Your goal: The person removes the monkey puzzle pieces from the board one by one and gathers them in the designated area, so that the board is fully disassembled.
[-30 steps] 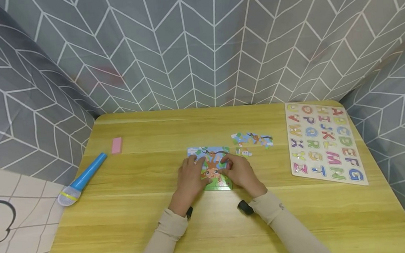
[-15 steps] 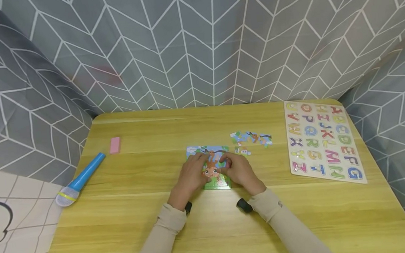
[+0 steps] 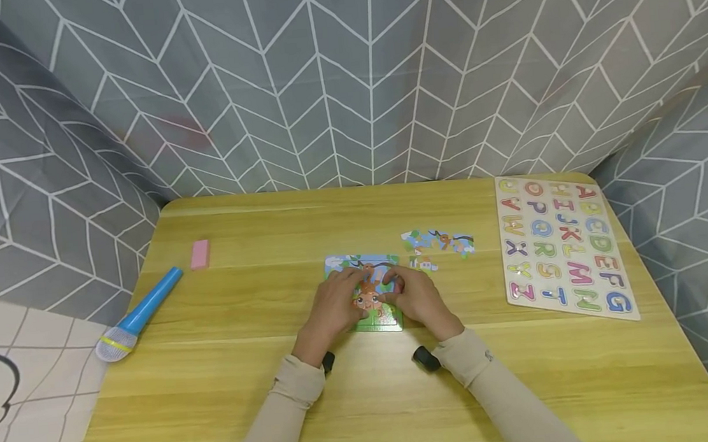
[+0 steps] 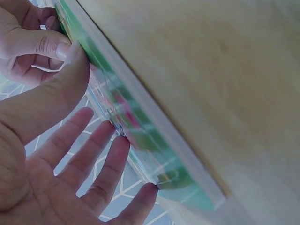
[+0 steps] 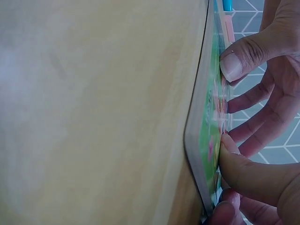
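Observation:
A jigsaw puzzle with a cartoon monkey on a green and blue ground lies flat on the table, between both hands. My left hand rests over its left part; in the left wrist view the fingers spread out nearly straight, tips at the puzzle surface. From the right, my right hand reaches over the puzzle with curled fingers. In the right wrist view its thumb presses on the picture and its fingertips sit at the edge, pinching a puzzle piece largely hidden between them.
Several loose puzzle pieces lie just beyond the right hand. An alphabet board stands at the table's right side. Far left are a blue toy microphone and a pink block. A patterned grey curtain hangs behind the table.
The left fingers have drawn slightly closer together over the puzzle. The right hand stays nearly in place, and the whole view has shifted a little.

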A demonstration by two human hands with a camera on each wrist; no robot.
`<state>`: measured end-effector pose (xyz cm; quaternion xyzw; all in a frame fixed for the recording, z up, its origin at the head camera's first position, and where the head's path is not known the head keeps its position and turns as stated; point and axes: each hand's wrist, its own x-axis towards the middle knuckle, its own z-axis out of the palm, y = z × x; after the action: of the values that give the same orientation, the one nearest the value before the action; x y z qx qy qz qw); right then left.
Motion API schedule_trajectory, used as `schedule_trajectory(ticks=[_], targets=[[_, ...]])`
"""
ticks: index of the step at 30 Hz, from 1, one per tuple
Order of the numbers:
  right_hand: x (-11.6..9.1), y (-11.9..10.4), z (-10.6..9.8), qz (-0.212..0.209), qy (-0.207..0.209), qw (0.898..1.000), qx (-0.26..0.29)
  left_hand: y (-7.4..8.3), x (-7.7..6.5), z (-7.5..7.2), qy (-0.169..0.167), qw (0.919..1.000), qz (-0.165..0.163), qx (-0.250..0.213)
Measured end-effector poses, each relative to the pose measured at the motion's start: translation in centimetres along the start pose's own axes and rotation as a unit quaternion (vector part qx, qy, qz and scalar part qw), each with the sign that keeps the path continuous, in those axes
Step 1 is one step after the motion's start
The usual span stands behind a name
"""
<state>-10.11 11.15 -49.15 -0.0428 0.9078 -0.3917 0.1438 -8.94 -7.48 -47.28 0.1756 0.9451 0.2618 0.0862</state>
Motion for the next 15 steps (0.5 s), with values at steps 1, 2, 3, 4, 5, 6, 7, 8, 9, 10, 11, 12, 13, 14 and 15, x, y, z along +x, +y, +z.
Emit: schedule_trajectory(ticks=[1,2,3,4,5,6,7,8,9,10,11,12,13,14,15], targets=[[-0.01,-0.01,-0.02,0.001,0.0,1.0,0.001,0.0,0.01,0.0,0.001,1.0,0.001,-0.002],[-0.01,-0.01,-0.03,0.002,0.0,1.0,0.002,-0.01,0.03,0.0,0.001,1.0,0.003,-0.002],[-0.03,-0.01,-0.05,0.004,-0.002,1.0,0.004,-0.03,0.05,0.02,0.002,1.0,0.003,-0.003],[-0.04,-0.01,-0.07,0.004,-0.002,1.0,0.006,-0.06,0.09,0.04,0.002,1.0,0.003,-0.003],[-0.04,-0.02,-0.08,0.005,-0.002,1.0,0.007,-0.07,0.13,0.05,0.003,1.0,0.004,-0.003],[-0.03,-0.02,-0.09,0.005,-0.002,1.0,0.007,-0.09,0.16,0.06,0.001,1.0,0.003,-0.007],[-0.03,-0.02,-0.1,0.005,-0.002,1.0,0.008,-0.1,0.19,0.06,-0.001,1.0,0.002,-0.007],[-0.03,-0.01,-0.1,0.005,-0.002,1.0,0.008,-0.11,0.23,0.06,-0.003,1.0,0.0,-0.008],[-0.02,-0.01,-0.11,0.005,-0.001,1.0,0.008,-0.12,0.26,0.05,-0.007,0.9999,-0.003,-0.011],[-0.01,-0.01,-0.1,0.004,0.0,1.0,0.007,-0.13,0.29,0.04,-0.009,0.9999,-0.006,-0.012],[0.01,-0.01,-0.09,0.003,0.0,1.0,0.005,-0.13,0.3,0.03,-0.013,0.9998,-0.008,-0.015],[0.02,0.0,-0.08,0.003,0.0,1.0,0.004,-0.18,0.34,0.04,-0.017,0.9997,-0.012,-0.016],[0.03,0.01,-0.07,0.002,0.0,1.0,0.003,-0.18,0.36,0.02,-0.02,0.9995,-0.015,-0.018],[0.04,0.03,-0.05,0.002,-0.001,1.0,0.002,-0.18,0.37,0.0,-0.022,0.9995,-0.016,-0.017],[0.04,0.03,-0.04,0.001,-0.001,1.0,0.001,-0.2,0.38,-0.01,-0.024,0.9994,-0.017,-0.016]])
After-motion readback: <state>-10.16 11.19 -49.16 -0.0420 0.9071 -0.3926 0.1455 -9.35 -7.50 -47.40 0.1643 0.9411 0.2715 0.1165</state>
